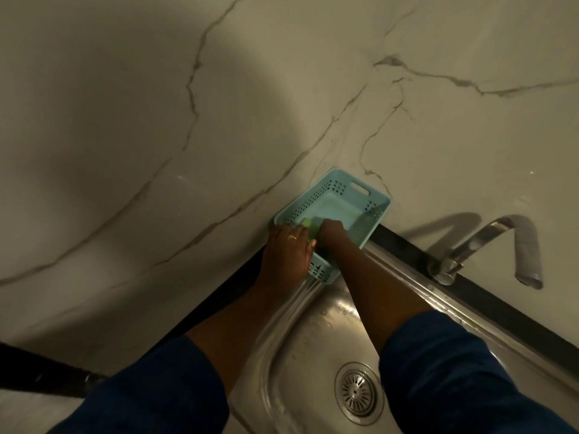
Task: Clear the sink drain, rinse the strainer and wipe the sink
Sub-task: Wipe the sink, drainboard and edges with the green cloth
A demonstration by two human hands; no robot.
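Note:
A teal perforated plastic basket [360, 195] sits at the sink's far left corner, against the marble wall. My left hand [288, 255], with a ring on one finger, lies over the basket's near left rim and holds it. Inside the basket, my right hand [332, 230] grips a green sponge [308, 223], which is partly hidden by both hands. The stainless steel sink [316, 333] lies below my arms. Its round metal strainer [358, 393] is seated in the drain, between my forearms.
A metal faucet [488, 242] rises at the sink's back right, and its spout curves down with no water running. A dark strip [501, 302] runs along the sink's back edge. Veined marble wall [188, 120] fills the upper view.

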